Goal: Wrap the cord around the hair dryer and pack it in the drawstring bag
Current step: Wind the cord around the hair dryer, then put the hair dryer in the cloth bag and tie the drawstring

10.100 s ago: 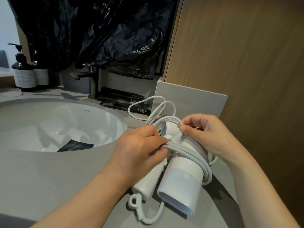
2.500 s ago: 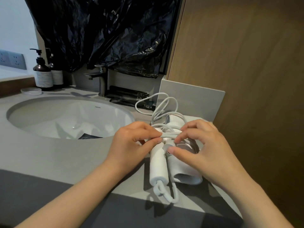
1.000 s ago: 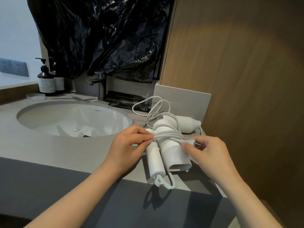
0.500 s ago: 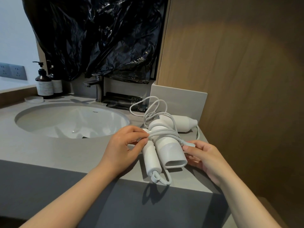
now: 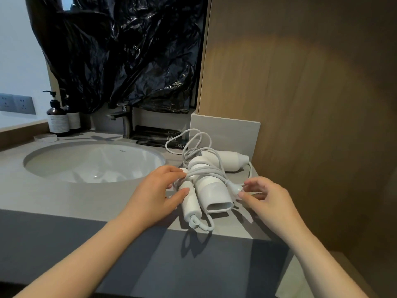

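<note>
White plastic hair dryer (image 5: 211, 190) lying on grey counter (image 5: 86, 198), just right of white oval sink (image 5: 94, 162), white cord (image 5: 206, 171) looped round barrel. Left hand (image 5: 154, 194) gripping folded handle, fingers curled. Right hand (image 5: 266, 198) pinching cord's plug end between thumb and forefinger.

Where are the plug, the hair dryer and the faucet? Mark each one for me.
plug (image 5: 233, 187), head view, on its white body.
hair dryer (image 5: 211, 190), head view, on the barrel's wide front part.
faucet (image 5: 127, 122), head view, on its upright stem.
</note>
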Demonstrator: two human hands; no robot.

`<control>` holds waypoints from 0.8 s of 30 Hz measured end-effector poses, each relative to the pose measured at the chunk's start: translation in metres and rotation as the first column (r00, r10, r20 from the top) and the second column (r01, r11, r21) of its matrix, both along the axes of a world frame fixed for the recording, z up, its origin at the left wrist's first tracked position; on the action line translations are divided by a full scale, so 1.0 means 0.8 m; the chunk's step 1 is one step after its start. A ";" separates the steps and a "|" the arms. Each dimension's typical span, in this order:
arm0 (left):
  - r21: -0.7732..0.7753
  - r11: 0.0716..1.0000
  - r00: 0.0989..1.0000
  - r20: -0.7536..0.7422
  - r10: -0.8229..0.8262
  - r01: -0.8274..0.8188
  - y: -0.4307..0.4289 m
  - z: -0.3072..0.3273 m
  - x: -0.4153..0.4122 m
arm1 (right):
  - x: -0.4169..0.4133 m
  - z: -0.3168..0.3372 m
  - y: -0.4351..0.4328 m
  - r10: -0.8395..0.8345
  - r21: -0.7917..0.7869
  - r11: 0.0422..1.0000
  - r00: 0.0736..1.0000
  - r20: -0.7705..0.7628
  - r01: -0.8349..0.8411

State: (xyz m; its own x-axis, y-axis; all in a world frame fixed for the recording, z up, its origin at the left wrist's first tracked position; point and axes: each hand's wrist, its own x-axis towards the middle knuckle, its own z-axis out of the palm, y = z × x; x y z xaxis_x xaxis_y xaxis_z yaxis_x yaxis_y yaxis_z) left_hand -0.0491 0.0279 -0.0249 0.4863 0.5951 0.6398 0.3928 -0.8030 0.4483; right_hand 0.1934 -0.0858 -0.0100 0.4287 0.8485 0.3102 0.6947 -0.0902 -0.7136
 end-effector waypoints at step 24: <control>-0.029 0.948 0.711 -0.654 -0.259 0.318 -0.214 -0.073 0.248 | 0.220 -0.129 -0.287 -0.055 -0.457 0.803 0.812 0.582 0.383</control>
State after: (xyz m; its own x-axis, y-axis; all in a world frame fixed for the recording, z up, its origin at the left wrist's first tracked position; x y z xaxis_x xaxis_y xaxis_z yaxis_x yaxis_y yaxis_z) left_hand 0.1492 -0.1435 -0.0829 0.9364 0.3181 0.1484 0.3048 -0.9465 0.1060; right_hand 0.3692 -0.3152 -0.1129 0.5357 0.8415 0.0698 0.8444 -0.5346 -0.0347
